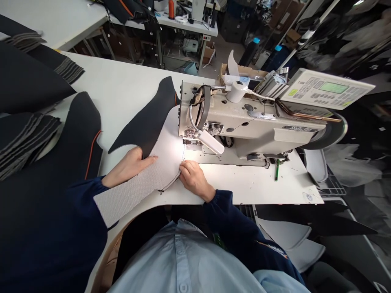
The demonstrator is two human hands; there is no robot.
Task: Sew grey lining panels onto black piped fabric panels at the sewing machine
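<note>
A light grey, mesh-textured fabric panel (159, 171) reaches from under the head of a sewing machine (244, 118) down toward my body. My left hand (128, 166) holds the panel's left side, thumb on top and the other fingers partly hidden. Close to the needle area, my right hand (194, 178) pinches the panel's dark right edge with bent fingers. Beneath and beyond the grey panel is a black fabric piece (146, 114) with a short orange line near the machine. A small lamp (211, 141) lights the sewing spot; the needle itself is hard to make out.
Black cut pieces (27, 138) are stacked at the left, near a larger black piece with orange piping (91, 154). A control panel (326, 89) stands over the machine's right end. A green-handled tool (277, 170) lies on the white table (238, 187). Grey pieces (284, 232) sit low right.
</note>
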